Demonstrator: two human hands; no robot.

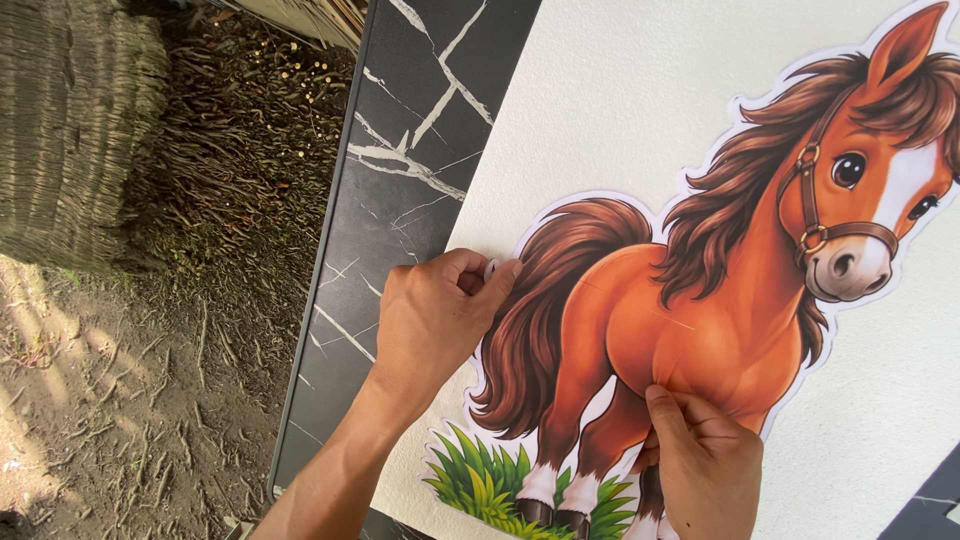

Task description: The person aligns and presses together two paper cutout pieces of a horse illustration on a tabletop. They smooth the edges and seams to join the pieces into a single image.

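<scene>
Clearly pressed flat against the white board: a big horse sticker, chestnut with a dark mane, bridle and a tuft of green grass at the hooves. Tilted across the view, with the head up at the right and the legs down toward the bottom edge. Backed by a black marbled panel along the board's left side, probably a tabletop or wall slab; cannot tell which.

Pinched at the tail's white outline by the left hand, thumb and forefinger closed on a small lifted bit of the edge, other fingers curled under. Held that way, by the look of it, to keep that border under control while the rest lay down smooth. Pressed at the belly, just above the front legs, by the right hand, fingertips bunched and bearing down on the sticker, gripping nothing. Placed there most likely to hold the middle from shifting or to rub it flat.

Seen beyond the panel, to the left: bare dirt littered with dry twigs, and a thatched bundle in the upper corner, well apart from both hands.
</scene>
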